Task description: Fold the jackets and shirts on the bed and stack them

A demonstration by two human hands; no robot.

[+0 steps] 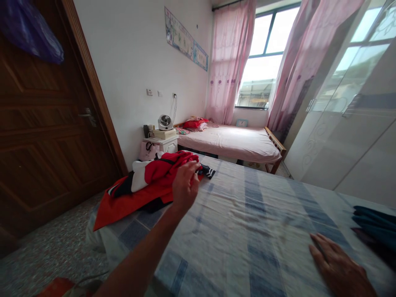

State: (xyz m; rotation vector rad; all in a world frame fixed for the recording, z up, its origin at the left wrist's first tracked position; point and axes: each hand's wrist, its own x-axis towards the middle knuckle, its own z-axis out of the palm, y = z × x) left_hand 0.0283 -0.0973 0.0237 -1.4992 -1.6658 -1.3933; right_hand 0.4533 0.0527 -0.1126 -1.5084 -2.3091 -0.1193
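My left hand (185,183) is at the near right side of a heap of clothes, its fingers loosely bent and apart. Nothing shows in its grasp; whether it touches the cloth behind it is unclear. The heap has a red, white and black garment (161,170) with striped cuffs, lying crumpled over an orange-red garment (123,208). At the lower right, my right hand (338,266) rests palm down on the bedsheet, fingers stretched out and holding nothing. Beyond it lie dark teal folded clothes (375,222), partly cut off by the frame edge.
A blue-and-white striped sheet (225,231) covers the near bed. Behind stand a white bedside cabinet (169,145) with a small fan (165,122), and a second bed (229,138) under the window. A wooden door (46,123) is left, a glossy white wardrobe (346,136) right.
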